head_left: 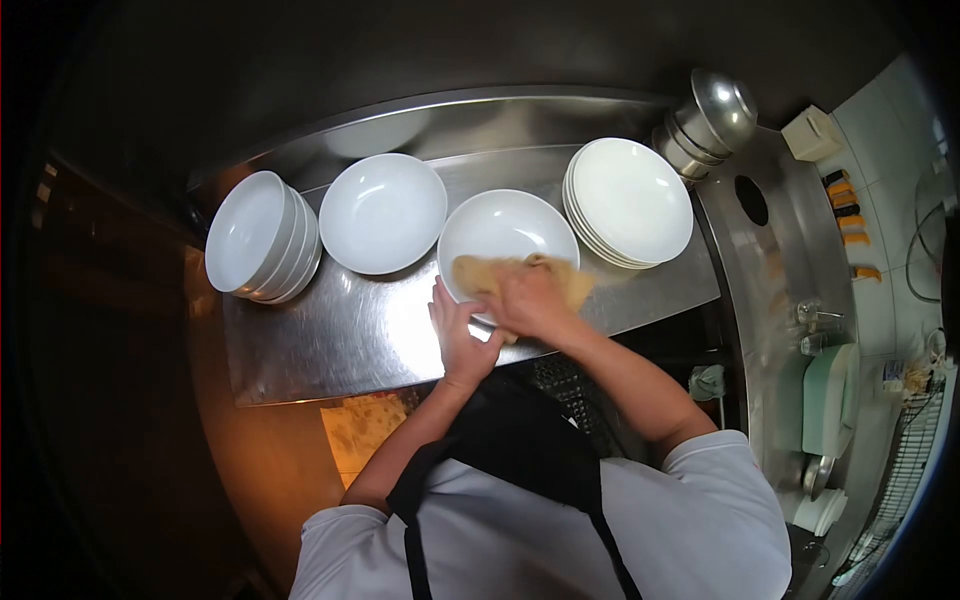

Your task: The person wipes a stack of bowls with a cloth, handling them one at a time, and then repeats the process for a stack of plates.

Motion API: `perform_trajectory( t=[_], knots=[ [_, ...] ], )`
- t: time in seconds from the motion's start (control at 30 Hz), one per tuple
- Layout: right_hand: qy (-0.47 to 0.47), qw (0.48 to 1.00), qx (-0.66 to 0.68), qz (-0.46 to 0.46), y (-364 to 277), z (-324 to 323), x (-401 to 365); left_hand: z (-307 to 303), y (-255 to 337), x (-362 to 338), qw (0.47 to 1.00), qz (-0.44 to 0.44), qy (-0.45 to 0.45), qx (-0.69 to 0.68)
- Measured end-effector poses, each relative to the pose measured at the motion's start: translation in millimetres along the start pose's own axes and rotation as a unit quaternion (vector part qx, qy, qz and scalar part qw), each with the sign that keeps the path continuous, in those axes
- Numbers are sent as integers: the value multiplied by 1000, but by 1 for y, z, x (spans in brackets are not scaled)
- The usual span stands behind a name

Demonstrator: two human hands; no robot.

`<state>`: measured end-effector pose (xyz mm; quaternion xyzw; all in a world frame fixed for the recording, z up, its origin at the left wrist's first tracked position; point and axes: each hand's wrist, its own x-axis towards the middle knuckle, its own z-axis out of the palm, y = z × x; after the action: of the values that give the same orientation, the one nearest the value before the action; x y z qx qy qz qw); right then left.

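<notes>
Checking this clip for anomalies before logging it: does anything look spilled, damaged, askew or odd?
Nothing looks spilled or damaged. The white bowl stack at left and the metal bowls at upper right seem to lean outward, but the wide lens bends the edges, so I can't tell whether they really tilt.

no text, label, brand, number or sign can be read here, and any marking on the small blue-and-white item (893, 374) against the tiled wall (880, 315) is too small to make out.
</notes>
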<state>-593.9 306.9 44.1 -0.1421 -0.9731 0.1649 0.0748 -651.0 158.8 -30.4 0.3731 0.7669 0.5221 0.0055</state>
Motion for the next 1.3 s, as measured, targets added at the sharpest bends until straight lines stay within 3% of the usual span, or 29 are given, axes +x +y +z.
perform_trajectory(
  t=[0.03,0.07,0.1,0.17,0.2,0.3,0.37,0.43,0.53,0.63,0.83,1.03,1.17,1.23,1.3],
  knots=[
    [14,997,78,-5,-15,-3,5,5,-6,-1,998,-20,16,-64],
    [-71,983,152,70,-22,-14,9,8,-13,-4,991,-41,31,-128],
    [-60,937,329,99,-18,-16,11,8,-11,-5,993,-33,38,-108],
    [-37,751,644,142,-7,-22,11,7,-9,-6,996,-18,54,-69],
    [30,685,693,222,-16,-48,3,-1,-2,-5,999,0,34,15],
    [159,630,729,214,9,-77,-13,-21,27,14,966,96,-93,223],
    [199,606,737,222,23,-94,-20,-27,40,34,934,185,-199,233],
    [245,585,741,219,38,-101,-27,-22,37,45,878,235,-254,330],
    [277,564,754,192,52,-105,-42,-15,27,45,864,232,-328,304],
    [306,526,773,180,69,-102,-59,-21,33,49,855,250,-346,294],
    [340,526,761,171,89,-105,-86,-29,37,61,833,318,-367,264],
    [375,517,751,169,88,-105,-93,-45,62,67,863,302,-363,179],
    [404,543,711,188,78,-108,-94,-58,86,81,890,219,-383,113],
    [427,599,656,168,79,-100,-92,-62,88,91,897,173,-399,83],
    [424,652,609,152,76,-91,-88,-69,96,99,917,60,-394,7]
  ],
)
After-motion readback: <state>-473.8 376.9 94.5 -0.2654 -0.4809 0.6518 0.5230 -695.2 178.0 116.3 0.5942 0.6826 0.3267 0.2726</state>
